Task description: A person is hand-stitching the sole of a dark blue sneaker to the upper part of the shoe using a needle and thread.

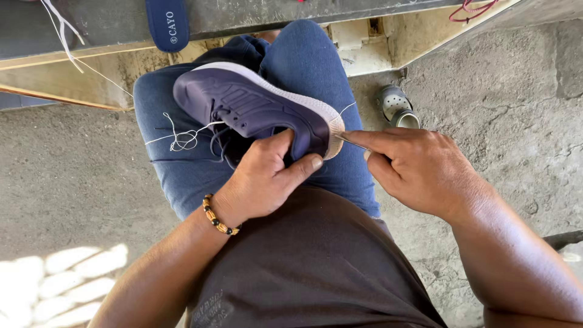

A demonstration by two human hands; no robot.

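Observation:
A dark purple sneaker [243, 103] with a white sole lies on its side across my blue-jeaned lap. My left hand [267, 176] grips it at the heel opening, thumb inside the collar; a beaded bracelet circles that wrist. My right hand [413, 167] pinches a thin metal needle [349, 140] whose tip is pressed against the sole's edge at the heel. White thread [182, 138] trails in loops from the shoe's side over my left thigh, and a short strand shows by the heel.
Rough concrete floor lies on both sides. A grey clog [398, 107] rests on the floor to the right of my knee. A dark blue sandal [167, 23] sits on a ledge at the top, with more white string [64, 33] beside it.

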